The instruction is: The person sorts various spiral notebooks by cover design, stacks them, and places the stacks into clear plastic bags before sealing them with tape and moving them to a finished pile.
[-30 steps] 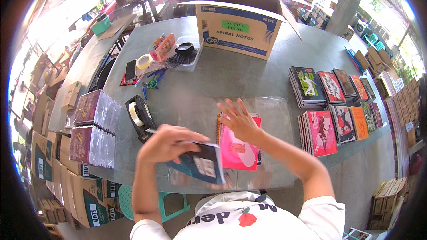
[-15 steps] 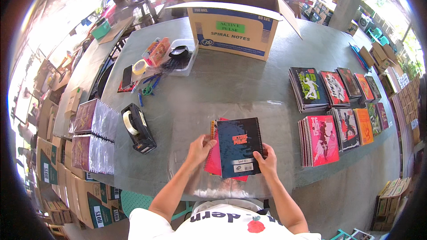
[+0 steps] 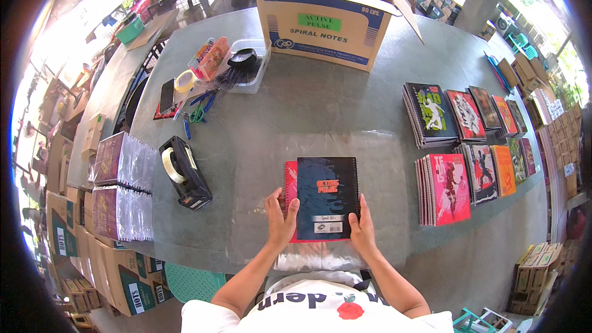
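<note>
A dark blue and black spiral notebook (image 3: 327,200) lies on top of a red-pink notebook (image 3: 290,179), whose left and lower edges stick out from under it. At the left edge my left hand (image 3: 282,221) holds the pair, thumb along the side of the covers. My right hand (image 3: 362,225) grips the lower right edge near the coil, its thumb on the dark cover. Beneath them a clear plastic sheet (image 3: 259,154) covers the near part of the grey-green table (image 3: 296,102).
Stacks of spiral notebooks (image 3: 443,188) stand at the right. On the left are a black tape dispenser (image 3: 185,172), plastic-wrapped maroon notebooks (image 3: 114,209), green-handled scissors (image 3: 197,113) and a clear tub (image 3: 256,80). An open cardboard box (image 3: 320,34) stands at the back.
The two notebooks are lined up more squarely, with less of the red one showing at the left and bottom. My left hand has opened from a pinch to lie along their edge.
</note>
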Motion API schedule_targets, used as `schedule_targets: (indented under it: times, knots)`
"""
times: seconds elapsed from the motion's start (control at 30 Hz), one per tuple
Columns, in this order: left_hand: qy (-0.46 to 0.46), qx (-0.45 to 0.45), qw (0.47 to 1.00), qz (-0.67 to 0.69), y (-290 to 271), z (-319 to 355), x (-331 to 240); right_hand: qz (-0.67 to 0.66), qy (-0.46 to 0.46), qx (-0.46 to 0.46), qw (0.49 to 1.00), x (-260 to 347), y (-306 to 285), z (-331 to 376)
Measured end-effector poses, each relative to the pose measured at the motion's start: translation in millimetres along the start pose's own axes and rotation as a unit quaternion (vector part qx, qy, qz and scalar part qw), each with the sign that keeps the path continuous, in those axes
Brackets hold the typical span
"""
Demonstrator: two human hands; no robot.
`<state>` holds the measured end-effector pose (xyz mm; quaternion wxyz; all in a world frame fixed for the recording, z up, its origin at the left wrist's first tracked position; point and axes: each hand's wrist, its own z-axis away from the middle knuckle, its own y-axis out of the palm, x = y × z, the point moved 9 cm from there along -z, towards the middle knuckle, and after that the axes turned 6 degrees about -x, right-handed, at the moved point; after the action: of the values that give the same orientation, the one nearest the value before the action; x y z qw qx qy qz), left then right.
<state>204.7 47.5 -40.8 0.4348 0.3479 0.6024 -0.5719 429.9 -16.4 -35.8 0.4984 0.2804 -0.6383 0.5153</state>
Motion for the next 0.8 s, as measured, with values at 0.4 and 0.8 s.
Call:
schedule_targets:
  times: [0.4, 0.8]
  knots:
    - [0.037, 0.138, 0.983, 0.111, 28.1, -12.9, 1.0, -0.005, -0.005, 0.047, 0.999, -13.8, -2.7, -8.2]
    - [0.055, 0.144, 0.983, 0.097, 40.0, -28.6, -11.9, -0.010, 0.015, -0.001, 1.000, -17.1, 11.2, -62.2]
